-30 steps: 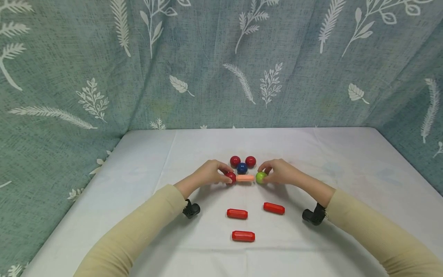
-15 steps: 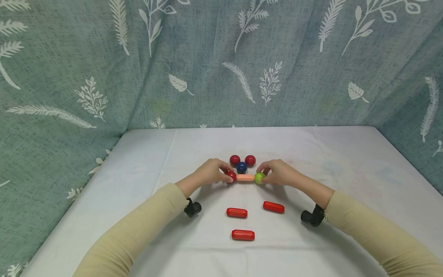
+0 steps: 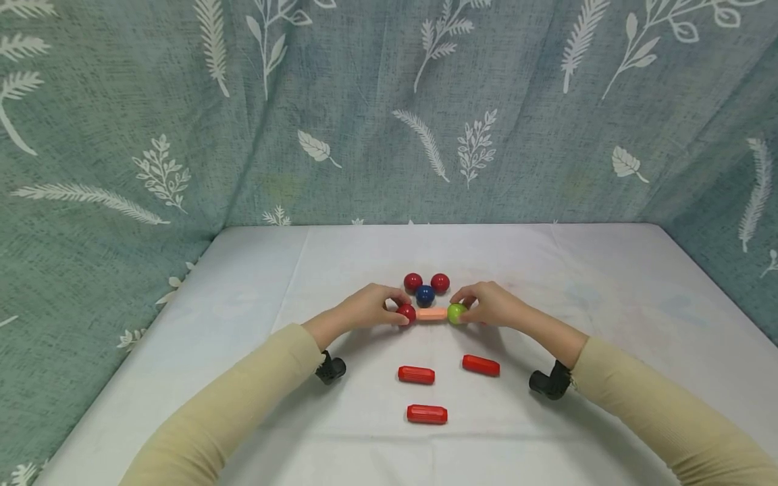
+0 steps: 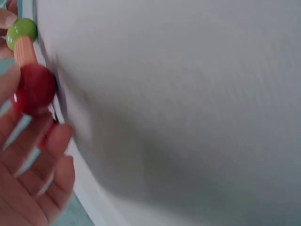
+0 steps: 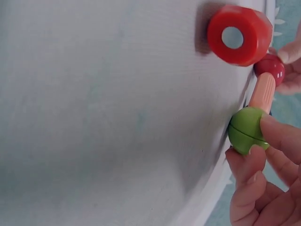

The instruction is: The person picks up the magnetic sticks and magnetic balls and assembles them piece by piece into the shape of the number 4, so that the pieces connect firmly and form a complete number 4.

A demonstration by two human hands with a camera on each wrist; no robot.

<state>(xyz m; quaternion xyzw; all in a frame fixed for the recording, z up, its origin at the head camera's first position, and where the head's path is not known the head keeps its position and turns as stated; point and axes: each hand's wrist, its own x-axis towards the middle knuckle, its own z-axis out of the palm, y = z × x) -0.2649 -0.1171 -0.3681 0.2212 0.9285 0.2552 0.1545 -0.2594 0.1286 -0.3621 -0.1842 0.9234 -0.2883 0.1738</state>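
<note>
My left hand (image 3: 372, 307) pinches a glossy red ball (image 3: 406, 314) between thumb and fingers. My right hand (image 3: 495, 305) pinches a lime-green ball (image 3: 456, 313). A short ribbed orange rod (image 3: 432, 314) bridges the two balls, and its ends appear to touch both. In the left wrist view the red ball (image 4: 35, 89) hides part of the rod (image 4: 24, 51). From the right wrist, a seam shows round the green ball (image 5: 248, 130). Just beyond the rod sits a blue ball (image 3: 425, 295), with one red ball (image 3: 413, 282) behind its left and another (image 3: 440, 283) behind its right.
Nearer the body lie three ribbed red rods: one on the left (image 3: 416, 375), one on the right (image 3: 481, 365) and one closest (image 3: 427, 414). A white cloth (image 3: 292, 270) covers the table. Behind it hangs a green leaf-patterned curtain (image 3: 365, 189).
A second ago a small gap separated the green ball from the orange rod. My right hand has moved it slightly left, so it meets the rod. My left hand keeps its red ball.
</note>
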